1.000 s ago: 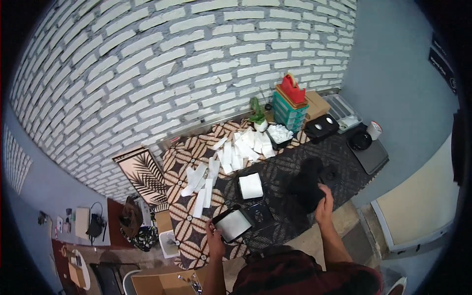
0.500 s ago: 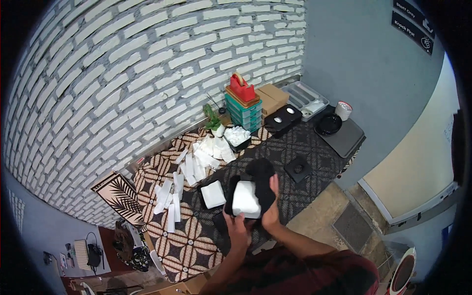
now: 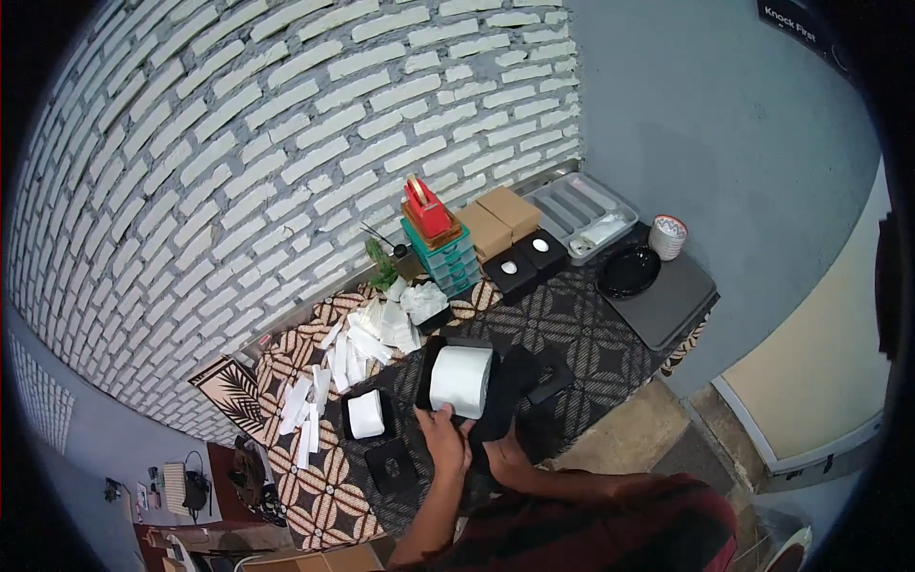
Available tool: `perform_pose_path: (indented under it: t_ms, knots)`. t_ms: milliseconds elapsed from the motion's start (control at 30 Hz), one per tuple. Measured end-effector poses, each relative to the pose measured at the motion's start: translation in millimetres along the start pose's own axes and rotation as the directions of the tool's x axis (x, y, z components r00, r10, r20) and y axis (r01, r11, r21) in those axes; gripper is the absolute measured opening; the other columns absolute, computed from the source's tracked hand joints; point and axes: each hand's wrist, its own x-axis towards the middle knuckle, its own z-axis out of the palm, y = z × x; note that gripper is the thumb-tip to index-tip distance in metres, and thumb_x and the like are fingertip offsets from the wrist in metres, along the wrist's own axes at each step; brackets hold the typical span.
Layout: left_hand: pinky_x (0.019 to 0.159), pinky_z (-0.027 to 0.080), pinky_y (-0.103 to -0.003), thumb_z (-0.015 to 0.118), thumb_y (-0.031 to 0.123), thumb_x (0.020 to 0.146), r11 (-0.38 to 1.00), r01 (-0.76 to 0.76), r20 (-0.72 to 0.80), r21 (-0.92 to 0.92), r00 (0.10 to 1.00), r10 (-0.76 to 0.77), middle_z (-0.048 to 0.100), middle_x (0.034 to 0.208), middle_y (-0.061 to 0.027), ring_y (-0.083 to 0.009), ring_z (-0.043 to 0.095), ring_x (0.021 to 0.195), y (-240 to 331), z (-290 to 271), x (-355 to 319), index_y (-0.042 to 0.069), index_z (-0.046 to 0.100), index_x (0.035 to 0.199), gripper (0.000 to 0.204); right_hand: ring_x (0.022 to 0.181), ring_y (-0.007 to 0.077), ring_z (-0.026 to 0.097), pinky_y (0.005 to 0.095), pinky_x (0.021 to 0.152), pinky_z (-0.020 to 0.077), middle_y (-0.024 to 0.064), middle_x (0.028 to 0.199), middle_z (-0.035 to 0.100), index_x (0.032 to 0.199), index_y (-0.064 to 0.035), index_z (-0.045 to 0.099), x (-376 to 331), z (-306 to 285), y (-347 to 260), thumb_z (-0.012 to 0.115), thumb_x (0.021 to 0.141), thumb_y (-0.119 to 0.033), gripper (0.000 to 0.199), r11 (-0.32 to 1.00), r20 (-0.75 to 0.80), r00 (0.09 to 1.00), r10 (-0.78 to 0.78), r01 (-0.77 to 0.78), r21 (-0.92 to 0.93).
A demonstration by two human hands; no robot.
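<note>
Both hands meet over the near middle of the counter (image 3: 581,324), which is covered with a dark cloth patterned in pale geometric lines. The left hand (image 3: 444,440) is closed around the lower edge of a square white pad (image 3: 461,379) that sits in a black open box (image 3: 440,355), holding it tilted up off the cloth. The right hand (image 3: 498,456) grips a black flat lid-like piece (image 3: 510,393) pressed against the right side of the white pad, its fingers mostly hidden behind that piece. Just left of the hands, a second white square pad in a black tray (image 3: 365,414) lies flat, and a small black square box (image 3: 392,466) lies nearer the person. Behind them is a scatter of white folded paper pieces (image 3: 355,345). Against the white brick wall (image 3: 238,143) stand a teal drawer unit with a red bag on top (image 3: 437,243), two brown cardboard boxes (image 3: 498,221), and two black boxes with white ovals (image 3: 526,259). At the far right sit a grey compartment tray (image 3: 583,212), a black round bowl (image 3: 629,272) and a stack of patterned cups (image 3: 668,235).
</note>
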Motion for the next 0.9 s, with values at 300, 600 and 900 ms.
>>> perform_pose_path:
  t_ms: [300, 600, 900]
  knots:
    - [0.094, 0.053, -0.044, 0.046, 0.013, 0.089, 0.978, 0.183, 0.213, 0.097, 0.956, -0.2, 0.051, 0.132, -0.0148, -0.0307, 0.058, 0.115, -5.7, 3.9, 11.0, 0.011, 0.024, 0.15, 0.064, 0.137, 0.0478, 0.035, 0.0472, 0.12, 0.024, 0.0428, 0.138, 0.039, 0.125, 0.0209, 0.048, 85.8, -102.5, 68.4, 0.043, 0.09, 0.008, 0.038, 0.973, 0.012, 0.996, -0.092, 0.092, -0.21]
    - [0.102, 0.045, -0.039, 0.049, 0.02, 0.086, 0.939, 0.213, 0.377, 0.269, 0.874, -0.306, 0.045, 0.144, -0.0161, -0.0271, 0.054, 0.122, 10.2, 3.6, 37.9, 0.015, 0.027, 0.155, 0.073, 0.101, 0.0154, 0.064, 0.0312, 0.089, 0.0512, 0.0082, 0.119, 0.065, 0.128, -0.0033, 0.059, 141.7, -99.5, 19.3, 0.044, 0.105, -0.043, 0.048, 0.657, 0.402, 0.862, 0.309, -0.499, 0.565]
    - [0.093, 0.053, -0.044, 0.056, 0.036, 0.083, 0.918, 0.389, 0.359, -0.075, 0.869, -0.339, 0.059, 0.13, -0.0176, -0.0316, 0.064, 0.106, 0.5, -7.1, 76.4, 0.013, 0.038, 0.149, 0.073, 0.112, 0.0342, 0.056, 0.0365, 0.099, 0.0424, 0.0254, 0.132, 0.053, 0.129, 0.0024, 0.055, 90.5, -80.8, 30.7, 0.047, 0.103, -0.023, 0.038, 0.951, 0.179, 0.943, 0.282, -0.299, 0.08]
